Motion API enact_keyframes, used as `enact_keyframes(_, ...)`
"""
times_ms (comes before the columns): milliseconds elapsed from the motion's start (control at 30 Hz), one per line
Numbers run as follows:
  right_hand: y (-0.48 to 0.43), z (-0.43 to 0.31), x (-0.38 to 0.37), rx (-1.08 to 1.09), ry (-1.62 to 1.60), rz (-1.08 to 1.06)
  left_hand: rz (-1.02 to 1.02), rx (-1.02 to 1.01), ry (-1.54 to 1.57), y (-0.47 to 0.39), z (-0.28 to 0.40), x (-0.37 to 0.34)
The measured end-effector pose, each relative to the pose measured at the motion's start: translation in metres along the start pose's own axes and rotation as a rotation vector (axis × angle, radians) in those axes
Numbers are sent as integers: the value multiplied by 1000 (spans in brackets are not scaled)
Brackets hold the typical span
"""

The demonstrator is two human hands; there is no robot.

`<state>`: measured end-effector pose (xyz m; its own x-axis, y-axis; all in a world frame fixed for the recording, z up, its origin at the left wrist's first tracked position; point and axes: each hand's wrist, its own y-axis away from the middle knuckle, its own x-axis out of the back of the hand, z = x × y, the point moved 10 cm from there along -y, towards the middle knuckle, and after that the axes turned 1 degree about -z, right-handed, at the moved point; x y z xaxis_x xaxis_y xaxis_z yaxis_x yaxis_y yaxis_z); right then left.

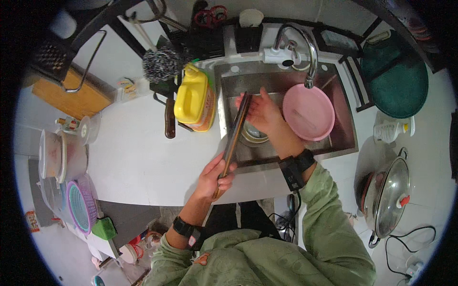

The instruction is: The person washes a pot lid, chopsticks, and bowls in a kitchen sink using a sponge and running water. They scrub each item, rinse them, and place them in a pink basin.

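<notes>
My left hand (218, 175) grips a bundle of dark-tipped chopsticks (235, 137) near its lower end, at the counter's front edge. The bundle slants up and away over the left side of a steel sink (259, 157). My right hand (263, 112) is over the sink with its palm turned up and fingers spread. The chopstick tips pass in front of its fingers; whether they touch cannot be told. Right of that hand, a pink basin (308, 114) with water in it sits in the sink under a curved chrome faucet (312, 53). The drain strainer (254, 132) is partly hidden.
Left of the sink, a yellow detergent jug (193, 100) stands beside a brown-handled knife (170, 119). A lidded pan (390, 196) and a spray bottle (388, 131) are at the right. Plastic containers (52, 153) and a purple basket (80, 207) line the left side.
</notes>
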<state>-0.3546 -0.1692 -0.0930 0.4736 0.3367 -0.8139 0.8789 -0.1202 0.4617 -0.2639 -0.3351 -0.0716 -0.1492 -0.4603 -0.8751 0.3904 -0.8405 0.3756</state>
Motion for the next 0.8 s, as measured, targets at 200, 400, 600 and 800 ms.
enact_keyframes(200, 14, 14, 1, -80, -245, -133, -104, 162, 322, -19, -38, -12)
enact_keyframes(400, 10, -4, 43, 92, -93, 139, 16, 143, -52, -43, -41, -5)
enact_keyframes(600, 8, -46, 71, 435, 195, 355, 154, -236, -1532, -52, -11, -9)
enact_keyframes(800, 19, 13, 54, 79, -14, 143, 161, -16, -1052, -69, -30, 8)
